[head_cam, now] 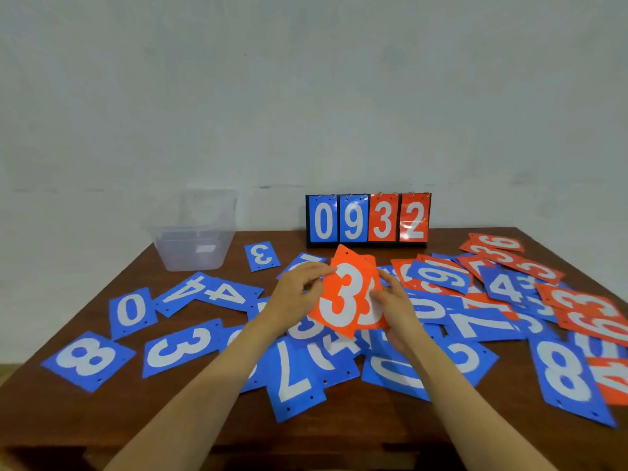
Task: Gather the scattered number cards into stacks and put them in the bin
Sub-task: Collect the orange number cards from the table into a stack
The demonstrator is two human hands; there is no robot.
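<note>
Orange number cards (pixel 343 297) bearing a white 3 are held tilted at the centre of the frame. The left hand (pixel 299 294) pinches their left edge and the right hand (pixel 394 307) grips their right edge. Below and to either side, loose blue and orange cards (pixel 292 379) lie overlapping across the brown wooden table (pixel 68 419). A clear plastic bin (pixel 193 246) stands at middle left, well apart from the hands. A black flip scoreboard (pixel 368 219) reading 0932 stands just above the held cards.
</note>
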